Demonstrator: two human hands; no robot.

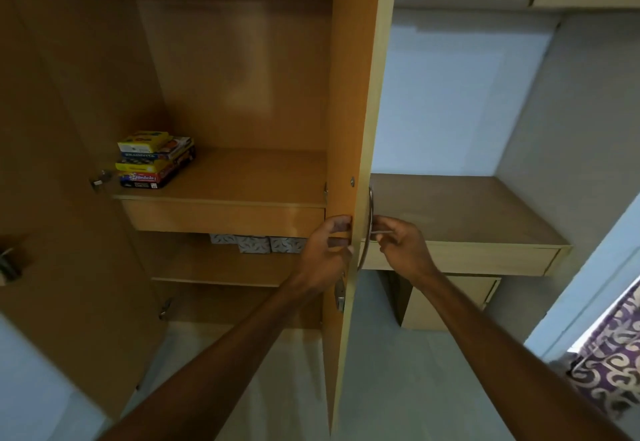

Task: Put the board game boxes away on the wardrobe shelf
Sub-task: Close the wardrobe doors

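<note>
1. The wardrobe door (341, 128) is the biggest thing. I think it could swing shut fast and trap my left grip (329, 246), which is clenched round its edge.
2. The shelf (249, 177) is wide. The board game boxes (154, 160) sit on its left end, well apart from both grips.
3. The boxes make a neat pile, yellow, blue and red, with a small one on top. I think a hard door bang could shake the top one off.
4. My right grip (398, 243) pinches a thin metal piece (382, 231) by the handle (370, 212); it could slip out
</note>
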